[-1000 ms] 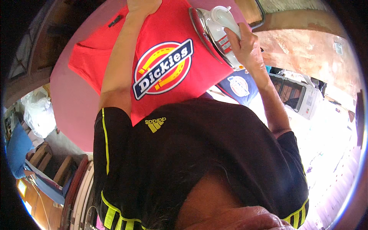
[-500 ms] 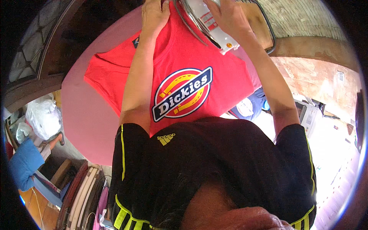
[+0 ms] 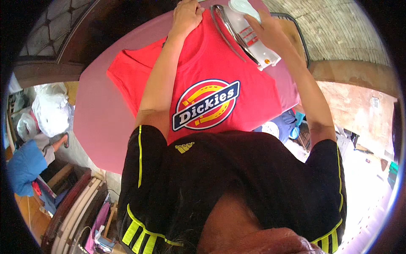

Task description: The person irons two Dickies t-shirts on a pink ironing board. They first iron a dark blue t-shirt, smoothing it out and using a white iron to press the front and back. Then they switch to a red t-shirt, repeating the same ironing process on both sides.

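A red sleeveless shirt [image 3: 249, 97] with a round printed emblem lies spread on a pink ironing board [image 3: 99, 122]. At its far edge, near the neckline, my left hand [image 3: 187, 19] is closed on the cloth, with the fingertips partly cut off by the picture's top. My right hand [image 3: 270, 31] grips a white and silver clothes iron [image 3: 250, 40] by its handle. The iron rests over the shirt's far right part, its small orange lamp towards me. Part of the handle is hidden under my fingers.
A dark-framed stand [image 3: 305, 46] borders the board's far right. White plastic bags [image 3: 51, 108], blue cloth [image 3: 26, 165] and stacked boards [image 3: 69, 211] are at the left. Dark blue clothing [image 3: 284, 122] shows beyond the board's right side. A person's foot [image 3: 61, 142] shows at the left.
The view has shifted a little, so the scene sits further right and lower. Against the shirt's emblem, the iron and my right hand have moved right and slightly nearer. My left hand stays at the neckline.
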Motion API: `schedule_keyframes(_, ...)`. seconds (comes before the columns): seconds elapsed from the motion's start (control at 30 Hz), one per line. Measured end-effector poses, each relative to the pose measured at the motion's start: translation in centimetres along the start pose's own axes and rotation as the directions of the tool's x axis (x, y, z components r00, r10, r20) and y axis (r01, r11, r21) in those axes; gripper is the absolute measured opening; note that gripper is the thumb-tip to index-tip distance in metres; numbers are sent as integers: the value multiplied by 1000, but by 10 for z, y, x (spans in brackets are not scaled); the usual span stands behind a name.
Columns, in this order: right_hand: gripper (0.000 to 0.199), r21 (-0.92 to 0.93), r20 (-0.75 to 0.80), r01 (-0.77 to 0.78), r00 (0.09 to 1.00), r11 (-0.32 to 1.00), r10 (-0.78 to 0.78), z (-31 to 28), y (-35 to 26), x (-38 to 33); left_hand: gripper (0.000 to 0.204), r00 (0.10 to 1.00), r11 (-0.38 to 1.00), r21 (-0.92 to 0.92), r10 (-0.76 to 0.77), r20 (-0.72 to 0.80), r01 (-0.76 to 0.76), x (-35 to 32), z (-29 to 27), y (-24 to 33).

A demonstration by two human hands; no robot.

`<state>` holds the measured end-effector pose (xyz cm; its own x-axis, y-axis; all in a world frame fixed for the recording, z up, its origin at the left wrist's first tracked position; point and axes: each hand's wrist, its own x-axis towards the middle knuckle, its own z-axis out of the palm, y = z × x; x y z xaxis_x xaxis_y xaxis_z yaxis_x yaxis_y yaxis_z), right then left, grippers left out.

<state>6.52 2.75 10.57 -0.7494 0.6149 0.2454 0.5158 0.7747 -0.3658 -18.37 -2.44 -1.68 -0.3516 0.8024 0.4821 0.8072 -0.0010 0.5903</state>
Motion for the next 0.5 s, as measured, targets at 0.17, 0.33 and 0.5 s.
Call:
schedule_keyframes(0.17,42,98,-39,278,960,955,-276,-9,17,-22,10,997,995,-103,2,80,6,13,-5,-13)
schedule_keyframes(0.33,35,-12,86,165,983,986,-164,10,1,24,31,968,997,-58,-29,248,45,19,-58,-7)
schedule_keyframes(0.5,36,88,61,330,940,940,-336,22,12,48,51,914,833,543,-296,276,105,-88,-186,-68)
